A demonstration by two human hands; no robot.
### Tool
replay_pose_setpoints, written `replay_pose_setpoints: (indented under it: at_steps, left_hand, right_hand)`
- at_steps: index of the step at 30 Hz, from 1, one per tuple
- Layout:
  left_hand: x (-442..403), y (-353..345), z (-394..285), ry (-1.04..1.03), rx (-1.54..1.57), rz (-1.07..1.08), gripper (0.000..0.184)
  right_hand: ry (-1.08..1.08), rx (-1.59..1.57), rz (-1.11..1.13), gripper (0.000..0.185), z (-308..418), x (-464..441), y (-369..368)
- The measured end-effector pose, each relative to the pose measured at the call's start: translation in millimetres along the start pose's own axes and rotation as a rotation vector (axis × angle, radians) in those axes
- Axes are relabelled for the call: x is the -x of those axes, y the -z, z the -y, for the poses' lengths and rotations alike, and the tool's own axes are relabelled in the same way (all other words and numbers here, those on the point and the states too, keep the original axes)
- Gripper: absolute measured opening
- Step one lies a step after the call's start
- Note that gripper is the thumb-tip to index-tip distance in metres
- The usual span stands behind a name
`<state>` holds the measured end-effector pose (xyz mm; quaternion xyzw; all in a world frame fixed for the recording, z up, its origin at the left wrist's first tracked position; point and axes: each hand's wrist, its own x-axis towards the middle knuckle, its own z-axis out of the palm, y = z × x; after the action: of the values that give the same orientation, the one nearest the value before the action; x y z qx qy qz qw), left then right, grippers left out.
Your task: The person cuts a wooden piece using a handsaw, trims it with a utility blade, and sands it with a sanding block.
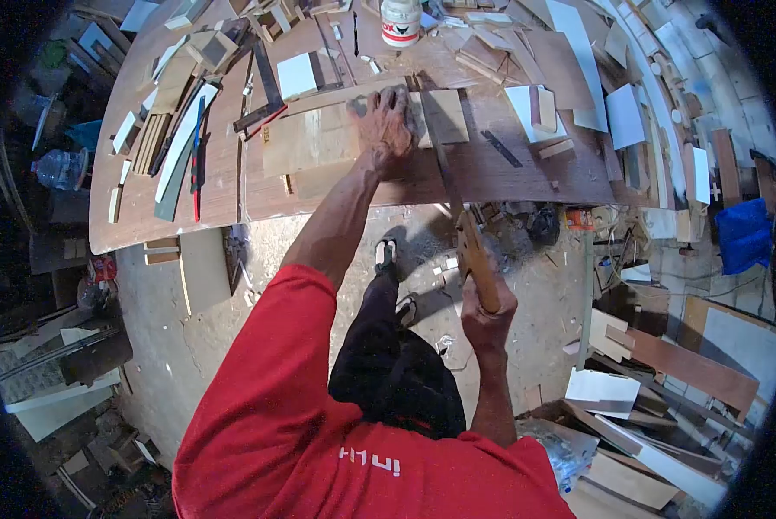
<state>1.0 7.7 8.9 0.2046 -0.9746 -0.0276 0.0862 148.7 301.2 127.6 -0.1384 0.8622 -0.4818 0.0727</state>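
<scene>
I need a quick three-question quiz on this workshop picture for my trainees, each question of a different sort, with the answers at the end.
1. Which tool is in the person's right hand?
a) hammer
b) handsaw
c) chisel
2. True or false: both hands grip that tool's handle.
3. Fill the gap with "nearer than" or "beyond": seen from the person, the white tub on the workbench stands ___ the left hand.

Key:
1. b
2. False; only the right hand grips it, while the left hand rests on a light wooden board.
3. beyond
</scene>
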Motion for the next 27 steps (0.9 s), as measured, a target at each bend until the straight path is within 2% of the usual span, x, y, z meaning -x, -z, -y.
replay_pose_setpoints:
  at_steps: [2,3,4,6,9,13,15,17,19,22,27]
  left_hand:
    - [-0.9,-8.3,1.6,-0.028,0.004,-0.114,0.071]
    - [0.5,-5.0,-0.9,-0.034,0.008,-0.111,0.071]
    - [0.1,-1.5,-2.9,-0.023,0.039,-0.11,0.071]
    - [1.8,4.4,-3.3,-0.008,0.07,-0.104,0.071]
    - [2.2,8.3,-5.5,0.001,0.07,-0.051,0.071]
    - [1.7,1.9,-1.6,-0.023,0.062,-0.111,0.074]
    - [3.1,3.2,-1.6,-0.029,0.066,-0.141,0.075]
    - [3.9,11.3,-2.9,-0.014,0.096,-0.051,0.065]
    - [6.6,11.7,-2.0,-0.038,0.104,-0.088,0.064]
    - [0.9,-2.9,2.9,-0.058,0.175,-0.133,0.063]
    - [2.3,0.3,10.6,-0.101,0.272,-0.125,0.059]
  right_hand:
    - [-0.104,-0.122,0.014,0.033,6.9,0.0,8.3]
    - [-0.165,-0.059,0.076,0.033,13.4,-0.4,14.5]
    - [-0.168,-0.057,0.071,0.033,9.6,2.2,13.0]
    - [-0.027,-0.064,-0.029,0.035,-0.5,11.2,5.9]
    - [-0.074,-0.006,-0.004,0.037,-6.5,25.3,3.7]
    - [-0.122,-0.038,0.075,0.039,-6.4,43.2,14.8]
    - [-0.075,0.01,-0.001,0.041,1.6,53.3,23.4]
    - [-0.083,-0.012,-0.053,0.041,1.9,70.1,30.4]
    - [-0.041,0.025,-0.168,0.04,1.6,80.4,34.1]
    - [-0.145,-0.037,-0.165,0.039,-5.7,84.9,35.7]
    - [-0.11,-0.064,-0.266,0.038,-30.6,78.3,28.0]
